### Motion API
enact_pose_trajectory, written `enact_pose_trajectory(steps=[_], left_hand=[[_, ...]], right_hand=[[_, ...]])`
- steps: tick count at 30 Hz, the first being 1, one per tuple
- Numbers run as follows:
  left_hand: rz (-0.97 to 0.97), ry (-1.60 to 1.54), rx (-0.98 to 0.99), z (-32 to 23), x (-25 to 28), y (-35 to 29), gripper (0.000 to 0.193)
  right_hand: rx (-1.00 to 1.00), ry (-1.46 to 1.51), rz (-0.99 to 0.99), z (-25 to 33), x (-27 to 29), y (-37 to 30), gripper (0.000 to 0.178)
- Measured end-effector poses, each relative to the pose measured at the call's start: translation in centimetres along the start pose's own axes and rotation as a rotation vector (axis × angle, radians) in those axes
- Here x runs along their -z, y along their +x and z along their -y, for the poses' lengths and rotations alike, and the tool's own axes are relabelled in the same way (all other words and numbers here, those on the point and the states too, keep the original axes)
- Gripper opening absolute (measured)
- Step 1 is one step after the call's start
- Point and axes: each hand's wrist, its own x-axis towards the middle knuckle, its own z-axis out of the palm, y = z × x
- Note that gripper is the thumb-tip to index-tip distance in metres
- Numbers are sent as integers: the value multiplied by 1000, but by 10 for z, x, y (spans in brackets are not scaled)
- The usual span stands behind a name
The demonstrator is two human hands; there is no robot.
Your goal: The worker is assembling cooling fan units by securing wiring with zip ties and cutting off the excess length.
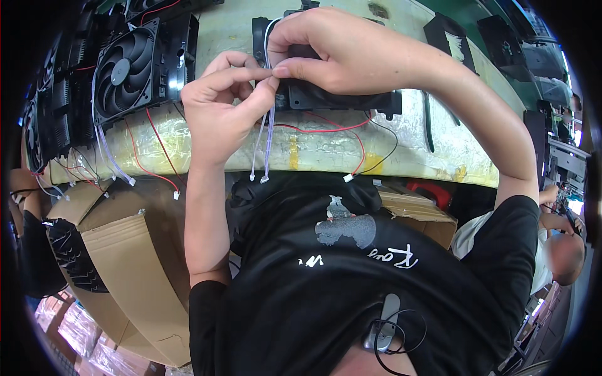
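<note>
My left hand (219, 116) and my right hand (332, 59) meet fingertip to fingertip above a black fan unit (348, 101). Both hands are closed in a pinch on a thin white and pale purple cable (269, 141). The exact spot they pinch is mostly covered by the fingers. Below the fingers the cable hangs over the table's near edge, ending in small white connectors (264, 179). From the same unit, a red wire (320, 130) and a black wire run to another white connector (348, 178).
Several black fan units (122, 72) stand at the left, their wires hanging over the edge of the wrapped tabletop (451, 131). Black housings (448, 37) lie at the far right. Cardboard boxes (128, 250) stand below the table. Another person (561, 257) is at the right.
</note>
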Motion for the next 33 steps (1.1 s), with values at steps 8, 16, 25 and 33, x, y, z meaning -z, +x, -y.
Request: enact_pose_trajectory(steps=[8, 16, 25, 33], left_hand=[[-45, 80, -49, 17, 1, -1, 18], [-9, 193, -151, 27, 4, 1, 20], [-66, 309, -210, 20, -2, -4, 15], [-243, 385, -438, 29, -9, -9, 12]], right_hand=[[-31, 311, 29, 7, -10, -8, 15], [67, 444, -138, -5, -29, -26, 18], [-579, -482, -845, -48, -65, -195, 73], [-891, -550, -583, -61, -102, -227, 70]])
